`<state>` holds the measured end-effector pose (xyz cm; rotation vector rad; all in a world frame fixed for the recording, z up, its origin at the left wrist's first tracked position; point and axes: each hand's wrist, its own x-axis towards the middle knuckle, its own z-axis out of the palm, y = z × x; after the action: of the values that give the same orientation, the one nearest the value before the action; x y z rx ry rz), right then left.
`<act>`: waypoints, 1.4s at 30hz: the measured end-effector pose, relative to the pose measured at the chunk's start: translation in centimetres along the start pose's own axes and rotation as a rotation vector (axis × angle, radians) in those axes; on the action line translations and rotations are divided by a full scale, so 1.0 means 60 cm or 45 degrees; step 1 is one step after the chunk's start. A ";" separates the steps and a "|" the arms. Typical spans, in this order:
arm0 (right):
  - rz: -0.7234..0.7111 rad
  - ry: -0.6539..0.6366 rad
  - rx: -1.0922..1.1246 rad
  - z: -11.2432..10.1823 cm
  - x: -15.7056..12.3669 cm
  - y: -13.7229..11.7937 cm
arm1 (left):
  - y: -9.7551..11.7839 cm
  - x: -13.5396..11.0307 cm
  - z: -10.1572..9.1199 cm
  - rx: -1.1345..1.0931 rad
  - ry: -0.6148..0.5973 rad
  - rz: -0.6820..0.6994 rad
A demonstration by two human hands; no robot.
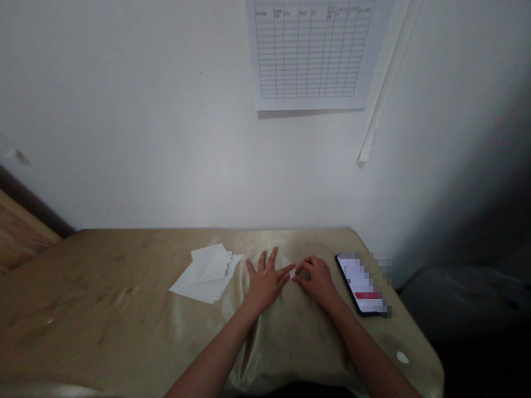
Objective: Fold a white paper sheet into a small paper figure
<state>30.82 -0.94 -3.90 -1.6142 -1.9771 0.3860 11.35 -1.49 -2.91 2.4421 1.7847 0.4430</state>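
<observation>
My left hand (265,279) lies flat with its fingers spread on a small white paper (287,261), most of which is hidden under the hand. My right hand (316,276) is beside it, fingers curled, fingertips pressing on the paper's right edge. Both hands rest on a table covered in shiny beige cloth (124,309). A stack of folded white papers (207,273) lies just left of my left hand.
A phone (362,287) with a lit screen lies right of my right hand near the table's right edge. A white wall stands behind the table with a printed grid sheet (311,52) pinned up. A wooden surface (20,232) shows at far left.
</observation>
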 end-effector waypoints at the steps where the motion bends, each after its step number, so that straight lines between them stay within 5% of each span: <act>1: -0.001 0.004 -0.003 0.000 0.000 0.000 | 0.000 0.001 0.000 -0.005 -0.009 -0.005; 42: -0.019 -0.014 -0.019 -0.004 -0.001 -0.006 | -0.013 0.015 0.002 0.042 -0.060 -0.116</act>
<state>30.65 -1.13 -3.54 -1.6093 -2.0036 0.3763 10.91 -0.39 -3.05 2.3599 1.8892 0.3483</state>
